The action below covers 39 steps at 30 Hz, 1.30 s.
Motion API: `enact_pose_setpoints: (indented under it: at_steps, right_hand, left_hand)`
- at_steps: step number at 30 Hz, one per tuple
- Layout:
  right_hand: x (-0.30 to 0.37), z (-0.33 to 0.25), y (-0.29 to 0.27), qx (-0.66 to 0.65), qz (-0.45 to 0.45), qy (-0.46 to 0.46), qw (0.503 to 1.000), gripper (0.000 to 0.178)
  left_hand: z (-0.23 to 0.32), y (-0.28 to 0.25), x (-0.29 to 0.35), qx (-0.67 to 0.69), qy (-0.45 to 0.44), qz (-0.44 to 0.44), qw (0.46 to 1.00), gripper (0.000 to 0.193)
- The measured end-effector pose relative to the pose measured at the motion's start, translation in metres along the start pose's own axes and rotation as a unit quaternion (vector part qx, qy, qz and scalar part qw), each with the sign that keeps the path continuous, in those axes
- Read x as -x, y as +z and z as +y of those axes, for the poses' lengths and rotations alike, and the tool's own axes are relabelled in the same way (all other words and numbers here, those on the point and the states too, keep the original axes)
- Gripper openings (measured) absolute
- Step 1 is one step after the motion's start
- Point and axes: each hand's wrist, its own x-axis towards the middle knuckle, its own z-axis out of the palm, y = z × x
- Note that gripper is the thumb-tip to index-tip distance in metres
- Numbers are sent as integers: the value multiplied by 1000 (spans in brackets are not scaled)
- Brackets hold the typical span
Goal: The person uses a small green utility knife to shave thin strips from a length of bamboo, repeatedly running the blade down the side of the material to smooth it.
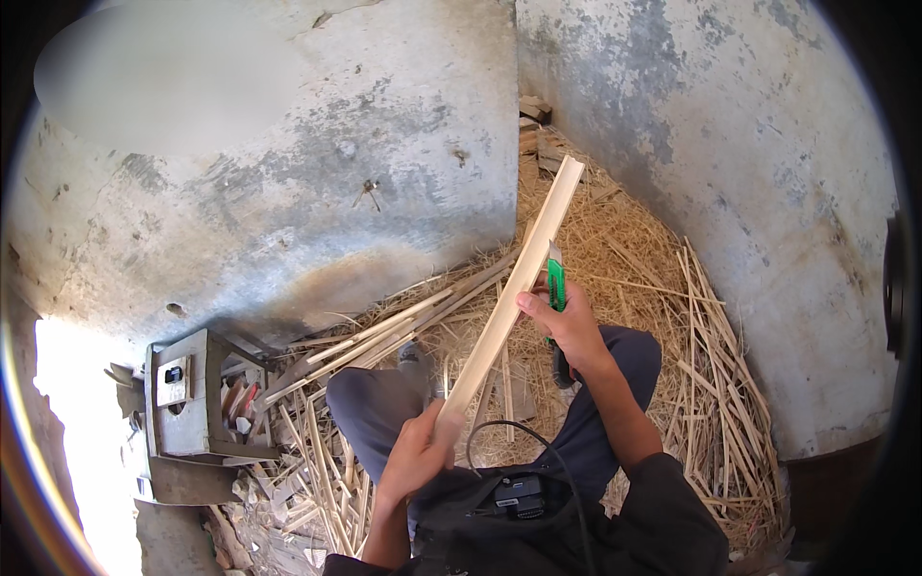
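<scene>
A long pale strip of split wood or bamboo (535,248) slants across in front of me, its far end up near the wall corner. My left hand (420,449) is closed around its near end, by my lap. Farther along, my right hand (576,324) grips a green utility knife (556,276), its blade pointing up along the strip's right edge. The right thumb lies against the strip. Whether the blade touches the wood I cannot tell. The lower part of the knife is partly hidden by the fingers.
Curly shavings (624,245) cover the floor between my bent legs and the plastered walls (384,134). Thin sticks (720,413) are heaped at the right, with more sticks (384,331) at the left. A worn box-like wooden stand (192,437) is at far left. A black cable (547,442) loops over my lap.
</scene>
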Motion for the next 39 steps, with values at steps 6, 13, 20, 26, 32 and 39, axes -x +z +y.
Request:
enact_pose_setpoints:
  at_steps: [6, 13, 20, 26, 32, 39]
  right_hand:
    - [2, -4, 3, -12, 3, -11, 1000, 29]
    - [2, -8, 9, -18, 0, -48, 999, 31]
    - [15, 9, -2, 76, -32, -121, 989, 37]
    - [37, 6, 7, 328, -47, -280, 901, 31]
    - [44, 13, 15, 393, -22, -362, 845, 37]
    - [49, 9, 19, 432, -17, -375, 820, 41]
  left_hand:
    - [-1, 2, -4, -138, 116, 58, 982, 32]
    - [0, 4, -6, -99, 98, 60, 988, 35]
    - [8, 5, -5, -79, 75, 67, 992, 37]
    - [15, 5, -3, -58, 68, 72, 993, 34]
    - [20, 7, -3, -38, 76, 75, 994, 33]
    - [22, 7, -4, -12, 81, 72, 994, 35]
